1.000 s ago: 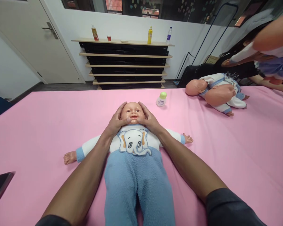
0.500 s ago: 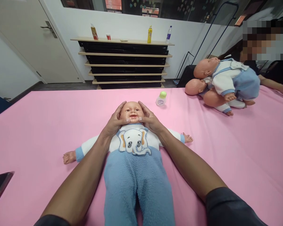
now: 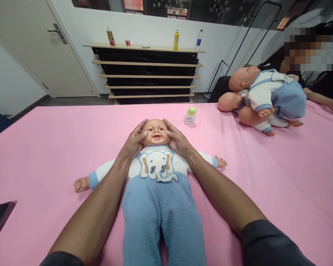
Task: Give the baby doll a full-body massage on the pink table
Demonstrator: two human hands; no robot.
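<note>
A baby doll (image 3: 162, 207) lies on its back, arms spread, in a white top with an elephant patch and blue fleece trousers. My left hand (image 3: 133, 142) cups one side of its head, with the thumb on the cheek beside the mouth and nose. On the other side my right hand (image 3: 180, 140) holds the head the same way, its thumb at the opposite cheek. Fingers of both hands wrap round the sides of the head, and parts of them are hidden behind it. The doll's face shows between the two thumbs.
A small bottle with a green cap (image 3: 189, 116) stands beyond the doll on the pink sheet (image 3: 44, 147). More dolls (image 3: 266, 94) are piled at the right, near another person's arm (image 3: 323, 101). A dark tablet-like device (image 3: 0, 220) lies at the left edge.
Both thumbs have moved up and outward, from beside the chin to the doll's cheeks. The hands still hold the head in the same place.
</note>
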